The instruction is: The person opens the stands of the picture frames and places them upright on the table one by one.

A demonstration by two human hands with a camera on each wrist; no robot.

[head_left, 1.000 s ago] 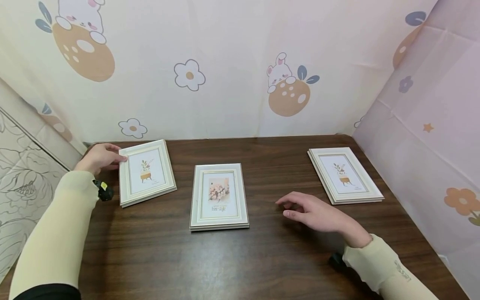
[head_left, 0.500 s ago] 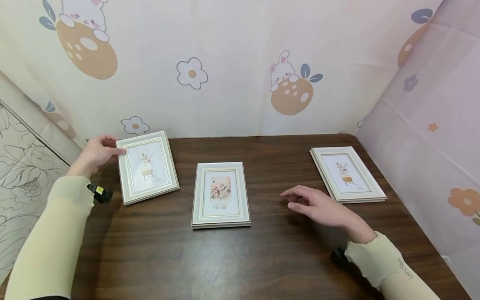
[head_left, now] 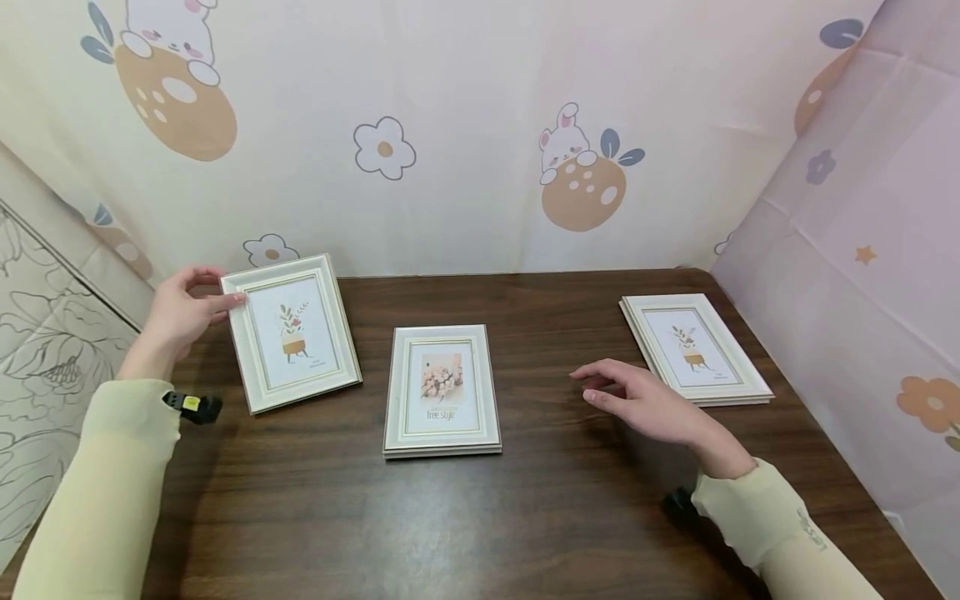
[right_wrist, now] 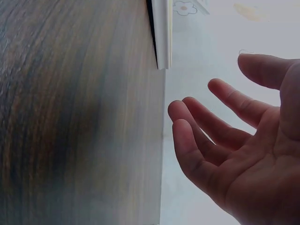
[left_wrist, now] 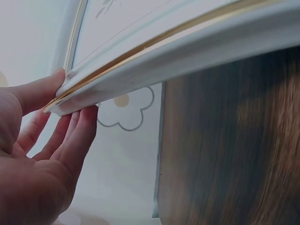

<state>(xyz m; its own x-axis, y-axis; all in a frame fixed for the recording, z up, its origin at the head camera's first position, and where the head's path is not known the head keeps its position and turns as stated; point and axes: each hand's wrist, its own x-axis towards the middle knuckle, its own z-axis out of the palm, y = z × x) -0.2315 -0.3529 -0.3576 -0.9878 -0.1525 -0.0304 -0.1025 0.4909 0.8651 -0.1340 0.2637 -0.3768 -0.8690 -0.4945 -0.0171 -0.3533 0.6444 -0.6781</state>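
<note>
At the table's back left, my left hand (head_left: 180,312) pinches the left edge of a white picture frame (head_left: 293,333) with a potted-plant print. In the left wrist view the thumb lies on the front of that frame (left_wrist: 140,65) and the fingers support it from behind. The frame is tilted up, its far side raised off the table. My right hand (head_left: 648,400) hovers over the table with loosely bent fingers and holds nothing. Between the hands lies a white picture frame with a flower photo (head_left: 442,392). Just beyond the right hand lies another plant-print picture frame (head_left: 696,350).
The dark wood table (head_left: 420,525) backs onto a curtain (head_left: 465,217) printed with rabbits and flowers. Another printed curtain (head_left: 847,308) borders the right side. On the left stands a panel with line-drawn flowers (head_left: 60,367).
My left hand has raised the far side of the left picture frame, tilting it up from the table. The right hand has shifted slightly right and away from me; the other frames stay put.
</note>
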